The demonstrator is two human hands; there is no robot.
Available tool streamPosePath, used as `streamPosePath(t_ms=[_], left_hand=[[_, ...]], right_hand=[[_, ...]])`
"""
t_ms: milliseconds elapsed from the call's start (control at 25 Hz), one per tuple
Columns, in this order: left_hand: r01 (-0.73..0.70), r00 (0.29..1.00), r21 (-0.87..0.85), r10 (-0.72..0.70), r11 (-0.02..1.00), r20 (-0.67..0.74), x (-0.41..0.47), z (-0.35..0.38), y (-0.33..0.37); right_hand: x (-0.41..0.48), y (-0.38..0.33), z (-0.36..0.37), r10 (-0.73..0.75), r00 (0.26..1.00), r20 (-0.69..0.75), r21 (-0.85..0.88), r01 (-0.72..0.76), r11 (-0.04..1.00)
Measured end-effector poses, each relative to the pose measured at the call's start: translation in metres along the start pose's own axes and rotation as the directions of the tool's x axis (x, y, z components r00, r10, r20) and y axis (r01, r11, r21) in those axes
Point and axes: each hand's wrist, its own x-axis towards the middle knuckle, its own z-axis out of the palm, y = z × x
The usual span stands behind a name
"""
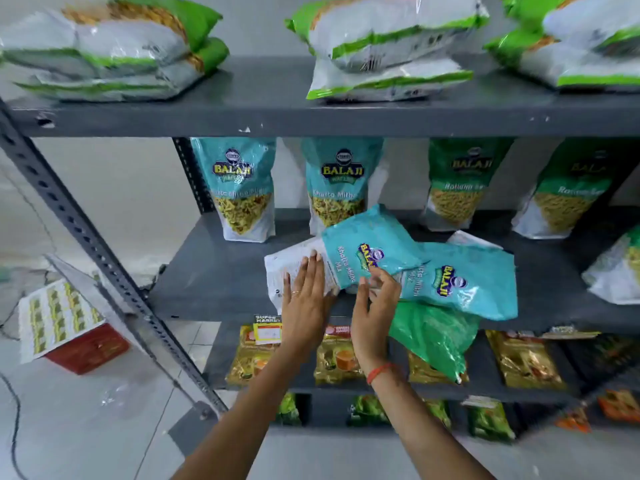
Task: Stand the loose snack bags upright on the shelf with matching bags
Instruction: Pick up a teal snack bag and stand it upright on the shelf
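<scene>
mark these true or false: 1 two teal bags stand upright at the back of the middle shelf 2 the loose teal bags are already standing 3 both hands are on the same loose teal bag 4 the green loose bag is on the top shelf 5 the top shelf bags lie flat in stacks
1. True: two upright teal bags stand at the back of the middle shelf.
2. False: both loose teal bags lie tilted on the shelf.
3. True: the left hand rests flat on its white end, and the right hand touches its lower edge.
4. False: the loose green bag hangs over the middle shelf's front edge.
5. True: the white and green bags lie flat, stacked.
</scene>
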Motion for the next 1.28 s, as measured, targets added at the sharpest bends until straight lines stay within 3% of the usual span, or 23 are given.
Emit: streamPosePath(t_ms=[80, 240, 320, 520, 640, 840, 1000, 1120, 1200, 1280], left_hand=[[-0.070, 0.998, 0.111, 0.069, 0.991, 0.005, 0.003, 0.009, -0.007], [-0.185, 0.981, 0.142, 0.191, 0.972, -0.029, 0.000, 0.024, -0.008], [-0.187, 0.981, 0.141, 0.193, 0.972, -0.033, 0.000, 0.027, -0.008], [-0.173, 0.973, 0.122, 0.189, 0.977, -0.133, 0.000, 0.021, -0.005], [-0.115, 0.977, 0.049, 0.121, 0.992, -0.176, 0.002, 0.010, -0.003], [-0.201, 0.969, 0.001, 0.199, 0.980, -0.144, 0.000, 0.009, -0.014], [-0.203, 0.964, -0.101, 0.180, 0.974, -0.198, 0.003, 0.010, -0.016], [-0.020, 0.974, -0.309, -0.051, 0.951, -0.220, 0.013, -0.006, -0.013], [0.179, 0.940, -0.471, -0.291, 0.864, -0.176, 0.028, -0.026, -0.017], [0.261, 0.885, -0.621, -0.440, 0.739, -0.151, 0.044, -0.050, -0.031]], right_hand=[[-0.001, 0.007, 0.010, 0.255, 0.965, -0.055, 0.105, -0.248, 0.963], [0.000, 0.013, 0.016, 0.548, 0.826, -0.135, 0.383, -0.466, 0.798], [0.004, 0.012, 0.018, 0.670, 0.741, -0.050, 0.513, -0.556, 0.654], [0.010, 0.012, 0.018, 0.771, 0.551, 0.320, 0.476, -0.797, 0.372], [0.016, 0.008, 0.027, 0.723, 0.521, 0.453, 0.551, -0.802, 0.233], [0.012, 0.017, 0.031, 0.743, 0.479, 0.467, 0.496, -0.838, 0.228], [0.011, 0.024, 0.036, 0.660, 0.536, 0.527, 0.523, -0.816, 0.245], [0.023, 0.015, 0.047, 0.608, 0.547, 0.576, 0.510, -0.821, 0.256], [0.030, 0.007, 0.058, 0.586, 0.543, 0.601, 0.474, -0.833, 0.286], [0.035, 0.003, 0.068, 0.552, 0.557, 0.621, 0.404, -0.830, 0.383]])
